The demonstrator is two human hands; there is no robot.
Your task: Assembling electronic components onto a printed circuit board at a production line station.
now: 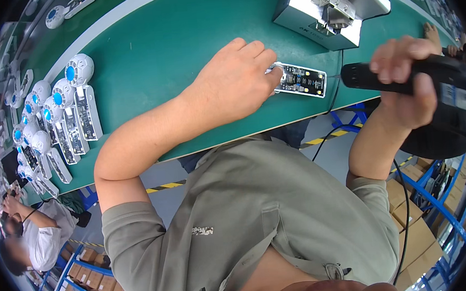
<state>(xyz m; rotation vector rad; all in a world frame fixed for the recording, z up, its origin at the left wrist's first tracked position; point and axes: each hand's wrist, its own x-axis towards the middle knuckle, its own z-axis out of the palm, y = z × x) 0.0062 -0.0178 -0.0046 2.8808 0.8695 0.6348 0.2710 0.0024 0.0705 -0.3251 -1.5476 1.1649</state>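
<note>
My left hand is closed over one end of a white handheld device on the green table, its fingers covering that end. The device's casing is open, with a black circuit board and small yellow parts showing. In my right hand is a black electric screwdriver, held sideways with the fingers wrapped round its body. Its thin bit points left towards the device's far right end, very close to it; whether they touch I cannot tell.
A silver box-shaped machine, probably a screw feeder, stands at the table's back right. Several white fan-like units with blue centres and bare boards line the left. A cable hangs over the table edge. Another person sits at far left.
</note>
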